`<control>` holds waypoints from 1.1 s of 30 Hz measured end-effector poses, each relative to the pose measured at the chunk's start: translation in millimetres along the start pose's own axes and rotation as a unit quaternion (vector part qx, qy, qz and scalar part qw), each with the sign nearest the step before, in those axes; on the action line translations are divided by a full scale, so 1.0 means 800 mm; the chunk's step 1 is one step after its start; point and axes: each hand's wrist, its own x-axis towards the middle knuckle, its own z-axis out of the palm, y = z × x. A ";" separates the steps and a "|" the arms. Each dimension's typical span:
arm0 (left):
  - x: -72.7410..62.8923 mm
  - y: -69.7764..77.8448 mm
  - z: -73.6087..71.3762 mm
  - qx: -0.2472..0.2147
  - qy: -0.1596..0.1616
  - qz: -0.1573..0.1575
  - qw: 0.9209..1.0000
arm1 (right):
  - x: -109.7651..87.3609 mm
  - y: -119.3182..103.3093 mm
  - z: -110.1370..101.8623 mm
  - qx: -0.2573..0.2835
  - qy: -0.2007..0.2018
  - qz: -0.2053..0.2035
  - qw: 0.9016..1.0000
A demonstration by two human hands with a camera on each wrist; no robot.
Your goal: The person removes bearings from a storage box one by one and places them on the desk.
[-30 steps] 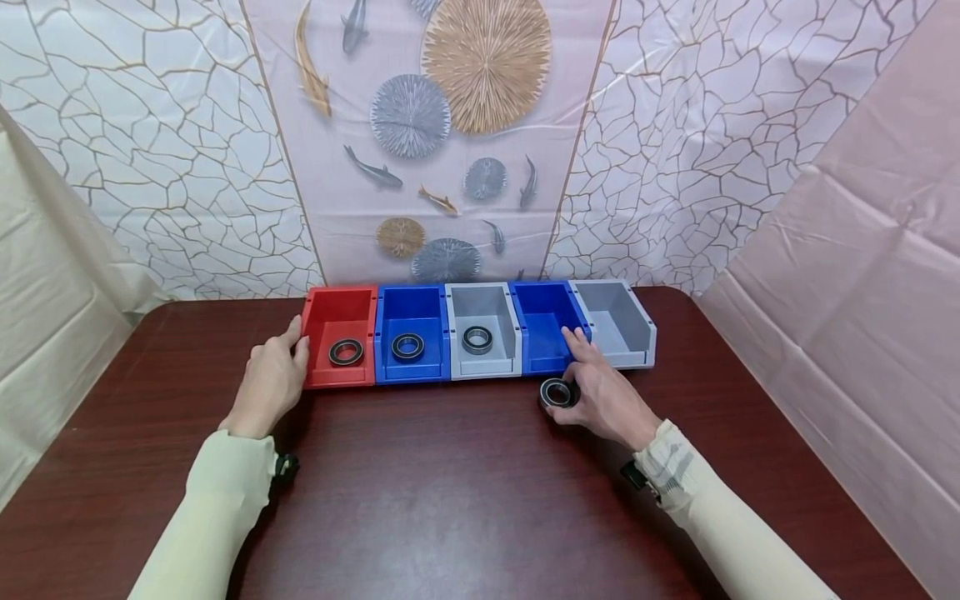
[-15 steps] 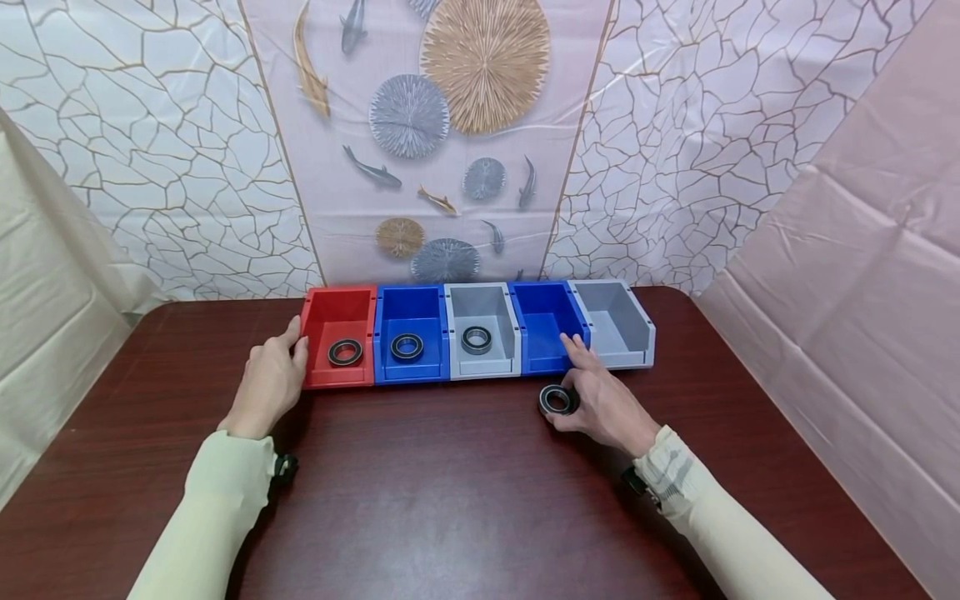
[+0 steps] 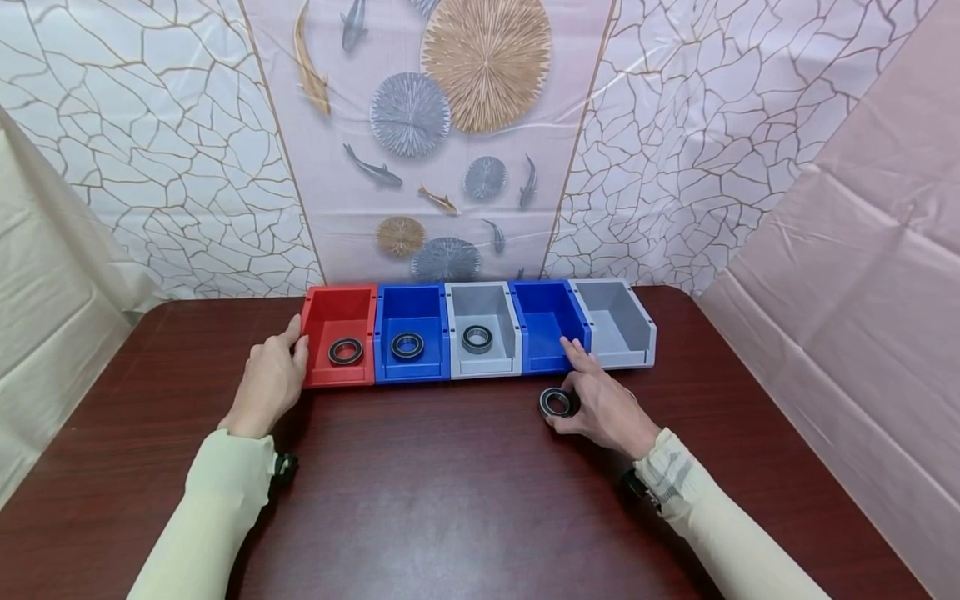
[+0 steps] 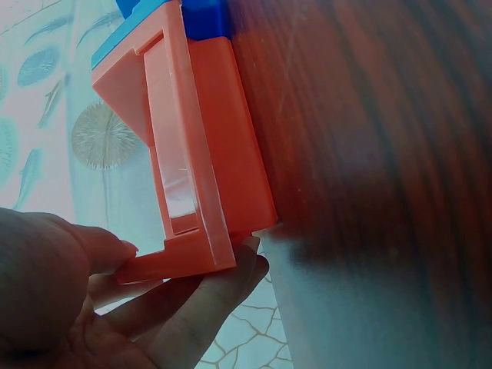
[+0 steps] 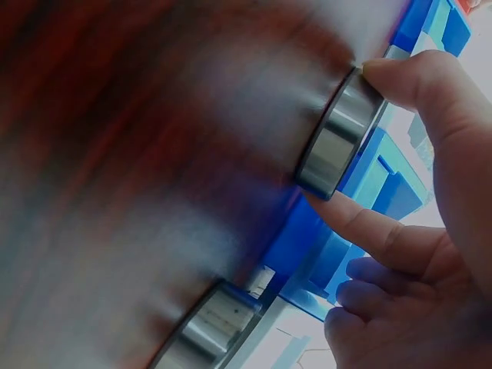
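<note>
My right hand [image 3: 607, 408] pinches a black-and-steel ball bearing [image 3: 556, 403] just in front of the right-hand blue bin [image 3: 542, 321]. In the right wrist view the thumb and index finger span the edge of this bearing [image 5: 338, 134], which lies on or close to the table. A second steel ring [image 5: 207, 330], looking like another bearing, shows lower left there; the head view hides it. My left hand [image 3: 264, 379] grips the side wall of the red bin [image 4: 173, 269], thumb at the rim and fingers outside. Bearings lie in the red bin, left blue bin and left grey bin.
The bins stand side by side at the table's back edge. Between the red and grey ones is the left blue bin [image 3: 412, 304]; a second grey bin [image 3: 611, 325] ends the row at right. Patterned cloth [image 3: 652, 167] hangs behind the wooden table [image 3: 420, 500].
My right hand and the bearing have shifted slightly back toward me, away from the blue bin's front. The left hand and the bins stay put.
</note>
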 end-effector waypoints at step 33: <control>0.001 0.000 0.000 -0.004 -0.001 -0.001 1.000 | 0.001 -0.003 -0.005 0.035 -0.002 0.016 0.999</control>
